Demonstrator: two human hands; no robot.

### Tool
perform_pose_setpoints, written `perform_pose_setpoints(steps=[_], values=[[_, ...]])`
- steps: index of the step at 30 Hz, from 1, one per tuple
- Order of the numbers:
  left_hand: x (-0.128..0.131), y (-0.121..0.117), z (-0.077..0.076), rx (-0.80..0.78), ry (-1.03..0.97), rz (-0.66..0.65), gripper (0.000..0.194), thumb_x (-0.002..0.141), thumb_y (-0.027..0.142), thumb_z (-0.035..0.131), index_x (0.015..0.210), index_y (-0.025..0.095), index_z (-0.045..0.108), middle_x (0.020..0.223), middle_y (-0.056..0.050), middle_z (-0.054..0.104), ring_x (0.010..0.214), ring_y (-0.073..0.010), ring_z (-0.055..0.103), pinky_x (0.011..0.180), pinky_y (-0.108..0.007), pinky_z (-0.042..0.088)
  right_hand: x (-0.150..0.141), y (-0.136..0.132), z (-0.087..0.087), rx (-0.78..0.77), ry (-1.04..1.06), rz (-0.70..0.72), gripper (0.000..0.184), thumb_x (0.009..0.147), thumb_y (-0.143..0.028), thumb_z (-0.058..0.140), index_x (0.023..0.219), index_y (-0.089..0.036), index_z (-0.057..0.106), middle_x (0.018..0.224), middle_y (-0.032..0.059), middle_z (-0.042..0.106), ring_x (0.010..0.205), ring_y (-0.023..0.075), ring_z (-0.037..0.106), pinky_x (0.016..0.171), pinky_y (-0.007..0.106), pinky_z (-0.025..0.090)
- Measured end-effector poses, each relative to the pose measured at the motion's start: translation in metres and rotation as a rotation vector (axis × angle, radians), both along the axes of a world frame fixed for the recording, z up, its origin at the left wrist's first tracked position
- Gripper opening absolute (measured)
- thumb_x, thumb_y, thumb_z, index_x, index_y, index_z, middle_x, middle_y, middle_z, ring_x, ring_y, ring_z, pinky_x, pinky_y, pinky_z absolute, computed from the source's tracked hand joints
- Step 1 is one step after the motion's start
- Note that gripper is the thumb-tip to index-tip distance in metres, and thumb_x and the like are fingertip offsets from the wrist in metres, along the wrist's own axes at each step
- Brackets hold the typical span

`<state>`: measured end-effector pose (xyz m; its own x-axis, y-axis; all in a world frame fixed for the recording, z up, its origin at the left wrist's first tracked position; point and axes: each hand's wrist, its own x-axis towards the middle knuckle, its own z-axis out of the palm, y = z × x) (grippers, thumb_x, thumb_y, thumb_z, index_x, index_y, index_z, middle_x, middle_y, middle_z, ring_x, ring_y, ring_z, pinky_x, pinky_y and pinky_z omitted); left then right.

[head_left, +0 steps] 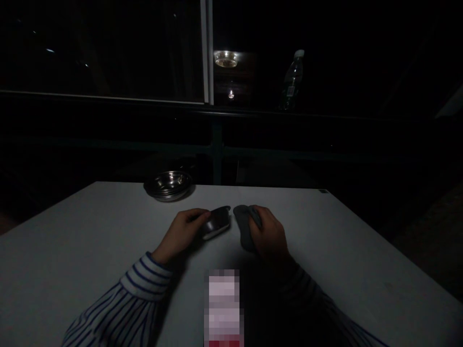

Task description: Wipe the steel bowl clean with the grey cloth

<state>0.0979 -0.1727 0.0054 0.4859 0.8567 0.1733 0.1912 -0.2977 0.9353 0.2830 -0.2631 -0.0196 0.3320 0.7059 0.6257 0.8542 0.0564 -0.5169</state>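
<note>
My left hand [184, 233] is closed on the edge of a small metal bowl [217, 221], thumb on the near side. The bowl is tilted over the table, and its inside is mostly dark. Bunched in my right hand [269, 236] is a grey cloth [245, 229], whose loose end hangs toward the bowl. A narrow gap separates cloth and bowl. Farther back on the left, a stack of shiny metal bowls [168, 186] sits near the table's far edge.
Both hands are above a white table [90, 250]. A pixelated patch [223, 308] covers the front middle. Beyond the far edge, a clear plastic bottle [292, 82] with a white cap stands near a window frame [207, 53]. The surroundings are very dark.
</note>
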Motion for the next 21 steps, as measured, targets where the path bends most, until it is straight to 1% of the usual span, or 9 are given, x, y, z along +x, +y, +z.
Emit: perform_pose_setpoints(steps=[2,4,7,10,11,13,16,19,21], values=[[0.005,-0.003,-0.005,-0.094,-0.107,0.054,0.027,0.072,0.037,0.061,0.084,0.014,0.069,0.081,-0.005,0.069,0.078,-0.0179,0.06,0.074,-0.027,0.042,-0.006,0.003,-0.006,0.041,-0.003,-0.011,0.023,0.083,-0.023,0.041,0.099,-0.015,0.056,0.098,0.0098,0.061,0.091,0.0206,0.056,0.08,0.033,0.044],[0.01,-0.007,-0.011,-0.205,-0.238,0.065,0.028,0.072,0.035,0.062,0.087,0.013,0.068,0.083,-0.006,0.069,0.08,-0.0172,0.06,0.076,-0.028,0.042,-0.009,0.007,-0.01,0.083,-0.015,0.007,0.023,0.083,-0.022,0.042,0.099,-0.016,0.056,0.097,0.0094,0.06,0.09,0.0198,0.056,0.08,0.032,0.045],[0.017,-0.014,-0.022,-0.419,-0.418,0.006,0.027,0.073,0.033,0.062,0.09,0.012,0.066,0.081,-0.005,0.069,0.078,-0.0164,0.061,0.075,-0.029,0.044,-0.014,0.009,-0.018,0.154,-0.091,0.087,0.024,0.083,-0.022,0.042,0.103,-0.015,0.053,0.101,0.0109,0.059,0.096,0.0195,0.055,0.084,0.032,0.045],[0.022,-0.02,-0.031,-0.548,-0.585,-0.074,0.021,0.076,0.029,0.059,0.089,0.014,0.066,0.082,-0.005,0.069,0.08,-0.0159,0.061,0.077,-0.028,0.044,-0.019,0.01,-0.026,0.191,-0.23,0.132,0.031,0.085,-0.026,0.042,0.112,-0.012,0.047,0.108,0.0135,0.058,0.104,0.0215,0.052,0.087,0.036,0.044],[0.023,-0.022,-0.033,-0.577,-0.609,-0.097,0.02,0.077,0.028,0.058,0.09,0.015,0.066,0.084,-0.004,0.069,0.081,-0.016,0.061,0.077,-0.028,0.045,-0.02,0.01,-0.028,0.197,-0.283,0.137,0.034,0.085,-0.027,0.042,0.115,-0.012,0.045,0.11,0.0141,0.057,0.105,0.0221,0.051,0.087,0.037,0.044],[0.025,-0.024,-0.035,-0.604,-0.654,-0.128,0.018,0.077,0.025,0.058,0.091,0.016,0.066,0.085,-0.003,0.069,0.082,-0.0156,0.061,0.077,-0.028,0.045,-0.021,0.01,-0.031,0.191,-0.403,0.153,0.036,0.085,-0.027,0.042,0.117,-0.011,0.044,0.114,0.0146,0.055,0.106,0.0227,0.049,0.087,0.038,0.043],[0.025,-0.027,-0.036,-0.621,-0.658,-0.144,0.017,0.078,0.026,0.056,0.09,0.018,0.065,0.086,-0.002,0.069,0.079,-0.0145,0.061,0.075,-0.027,0.045,-0.022,0.008,-0.033,0.135,-0.576,0.195,0.034,0.084,-0.027,0.044,0.115,-0.013,0.046,0.121,0.0147,0.05,0.106,0.0245,0.047,0.085,0.039,0.042],[0.024,-0.029,-0.033,-0.599,-0.611,-0.145,0.017,0.077,0.029,0.056,0.086,0.019,0.064,0.087,-0.002,0.068,0.074,-0.0136,0.06,0.068,-0.026,0.046,-0.02,0.006,-0.032,0.09,-0.622,0.167,0.038,0.084,-0.029,0.046,0.12,-0.018,0.044,0.126,0.0127,0.046,0.102,0.0248,0.047,0.081,0.039,0.042],[0.023,-0.03,-0.03,-0.59,-0.587,-0.162,0.018,0.077,0.032,0.055,0.085,0.019,0.064,0.089,-0.004,0.068,0.076,-0.0153,0.06,0.068,-0.027,0.046,-0.02,0.005,-0.031,0.095,-0.64,0.139,0.038,0.084,-0.026,0.047,0.121,-0.02,0.042,0.124,0.0113,0.047,0.1,0.0243,0.047,0.079,0.038,0.041]])
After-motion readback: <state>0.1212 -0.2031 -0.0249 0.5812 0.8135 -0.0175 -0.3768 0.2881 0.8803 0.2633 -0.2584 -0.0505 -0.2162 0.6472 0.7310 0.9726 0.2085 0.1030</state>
